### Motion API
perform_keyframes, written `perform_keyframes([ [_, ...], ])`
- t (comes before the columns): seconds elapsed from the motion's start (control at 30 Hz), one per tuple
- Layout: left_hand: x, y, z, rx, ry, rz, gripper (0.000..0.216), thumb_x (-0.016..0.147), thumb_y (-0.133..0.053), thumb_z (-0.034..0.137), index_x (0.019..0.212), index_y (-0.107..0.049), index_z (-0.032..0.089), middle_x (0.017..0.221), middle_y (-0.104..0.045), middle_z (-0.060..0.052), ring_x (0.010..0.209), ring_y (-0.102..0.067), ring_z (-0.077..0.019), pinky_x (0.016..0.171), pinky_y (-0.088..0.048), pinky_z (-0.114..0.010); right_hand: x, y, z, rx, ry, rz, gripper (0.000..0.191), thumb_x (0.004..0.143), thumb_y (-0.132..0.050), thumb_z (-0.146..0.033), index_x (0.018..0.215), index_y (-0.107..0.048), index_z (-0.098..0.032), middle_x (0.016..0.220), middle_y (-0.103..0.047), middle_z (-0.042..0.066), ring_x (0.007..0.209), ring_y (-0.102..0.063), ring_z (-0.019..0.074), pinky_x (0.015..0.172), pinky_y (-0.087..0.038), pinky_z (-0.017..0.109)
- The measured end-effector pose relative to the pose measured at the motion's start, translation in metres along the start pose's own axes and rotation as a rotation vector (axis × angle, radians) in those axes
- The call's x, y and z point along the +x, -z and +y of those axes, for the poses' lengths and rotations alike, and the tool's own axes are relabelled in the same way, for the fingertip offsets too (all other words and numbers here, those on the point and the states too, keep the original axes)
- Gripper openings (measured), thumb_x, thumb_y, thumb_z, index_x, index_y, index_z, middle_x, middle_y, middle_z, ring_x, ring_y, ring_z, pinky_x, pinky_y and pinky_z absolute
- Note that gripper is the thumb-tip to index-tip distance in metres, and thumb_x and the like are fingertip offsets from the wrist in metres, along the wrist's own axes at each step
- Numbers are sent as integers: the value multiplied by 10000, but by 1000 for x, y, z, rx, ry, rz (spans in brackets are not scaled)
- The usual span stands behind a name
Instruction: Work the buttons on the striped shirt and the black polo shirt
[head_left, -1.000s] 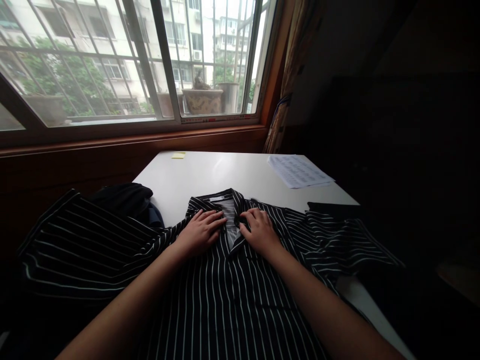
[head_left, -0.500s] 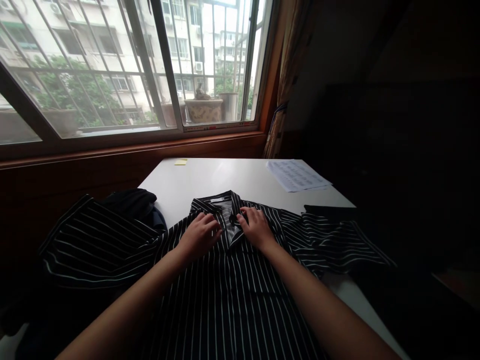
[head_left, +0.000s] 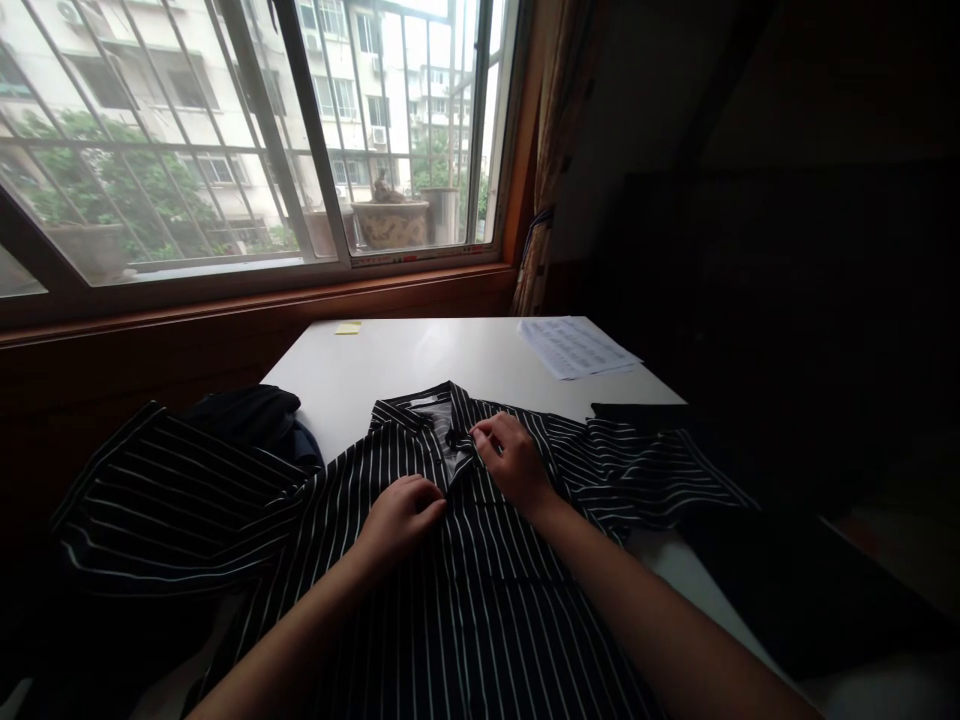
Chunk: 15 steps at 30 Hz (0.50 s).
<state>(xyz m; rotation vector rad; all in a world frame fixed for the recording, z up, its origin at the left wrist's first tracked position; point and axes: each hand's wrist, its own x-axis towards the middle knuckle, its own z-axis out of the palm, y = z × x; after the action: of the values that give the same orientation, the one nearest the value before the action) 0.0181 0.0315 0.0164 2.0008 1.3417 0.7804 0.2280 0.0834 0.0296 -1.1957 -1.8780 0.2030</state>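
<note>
A black shirt point(head_left: 480, 610) with thin white stripes lies spread front up, its collar towards the window and its sleeves out to both sides. My right hand point(head_left: 514, 458) pinches the edge of the collar point(head_left: 463, 412) on the right of the neck opening. Lower down, my left hand point(head_left: 403, 512) has its fingers curled, thumb and forefinger closed on the shirt's front edge just below the neck opening. What lies under the left fingers is partly hidden. A pale label shows inside the neck.
Dark folded clothing point(head_left: 259, 415) lies beside the left sleeve. The white table point(head_left: 420, 350) carries a sheaf of printed papers point(head_left: 576, 348) at the far right and a yellow sticky note point(head_left: 348, 328) at the far left. Beyond it is a barred window point(head_left: 397, 130).
My left hand has moved down from the left side of the collar to the front edge below the neck. My right hand stays at the collar, fingers drawn together. The view has shifted slightly.
</note>
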Motion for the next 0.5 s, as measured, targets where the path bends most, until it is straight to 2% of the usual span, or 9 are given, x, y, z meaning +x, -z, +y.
perform_keyframes([
  [0.13, -1, 5, -6, -209, 41, -2, 206, 893, -623, 372, 915, -728, 196, 932, -729, -54, 882, -667, -219, 809, -513, -319, -20, 9, -32, 113, -22, -199, 138, 933, -555, -233, 841, -656, -212, 820, -640, 10, 756, -601, 154, 737, -475, 290],
  [0.23, -1, 7, -10, -267, 74, -21, 237, 890, -629, 399, 916, -736, 188, 927, -737, -56, 876, -674, -221, 789, -519, -304, -38, 3, -39, 182, -46, -327, 93, 900, -611, -218, 841, -681, -210, 834, -654, 4, 759, -613, 146, 733, -481, 281],
  [0.5, 1, 3, -14, -270, 70, -35, 204, 893, -634, 364, 924, -735, 190, 910, -730, -43, 870, -671, -207, 791, -511, -292, -55, -13, -25, 287, -127, -338, 64, 855, -665, -169, 902, -657, -212, 861, -654, -13, 800, -625, 141, 750, -485, 269],
])
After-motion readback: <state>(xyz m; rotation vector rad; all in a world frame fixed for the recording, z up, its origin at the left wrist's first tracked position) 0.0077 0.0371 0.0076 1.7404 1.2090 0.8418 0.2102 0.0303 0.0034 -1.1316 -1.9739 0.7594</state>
